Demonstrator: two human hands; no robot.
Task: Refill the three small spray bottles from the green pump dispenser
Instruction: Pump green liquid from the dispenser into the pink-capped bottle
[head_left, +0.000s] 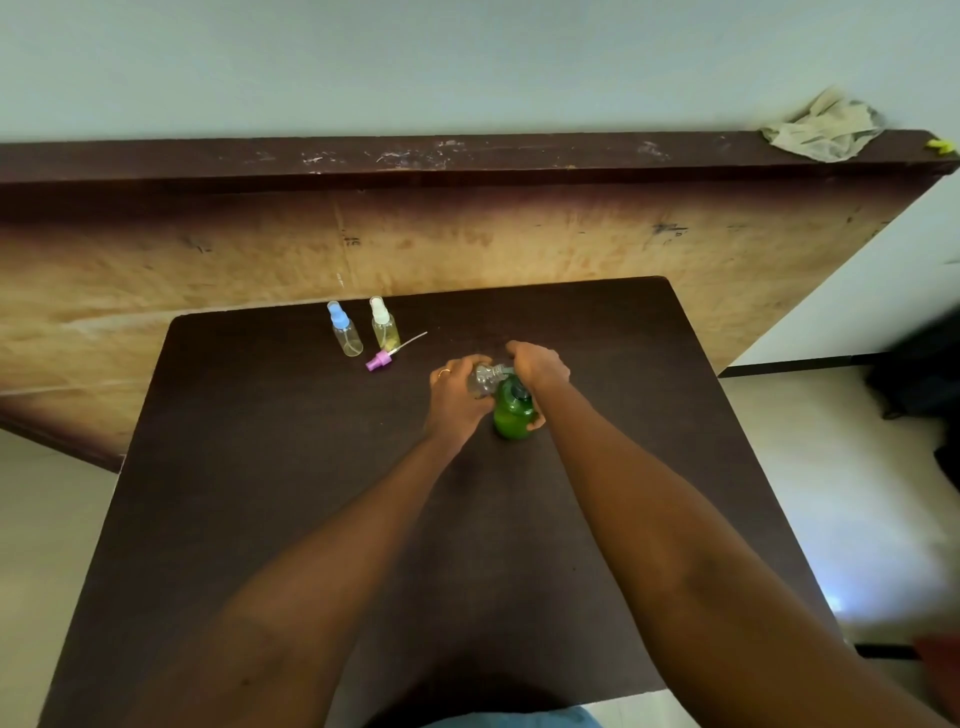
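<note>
The green pump dispenser (511, 413) stands near the middle of the dark table (260, 493). My right hand (537, 366) lies over its pump head, fingers curled down on it. My left hand (457, 392) grips a small clear bottle (483, 379), uncapped, held tilted with its mouth at the pump's spout. Two capped spray bottles stand at the far left: one with a blue cap (344, 328) and one with a white cap (384, 323). A pink spray cap (387, 357) with its thin tube lies loose beside them.
A large wooden board (467, 234) leans against the wall behind the table. A crumpled cloth (823, 130) sits on its top edge at the right. Pale floor shows on both sides of the table.
</note>
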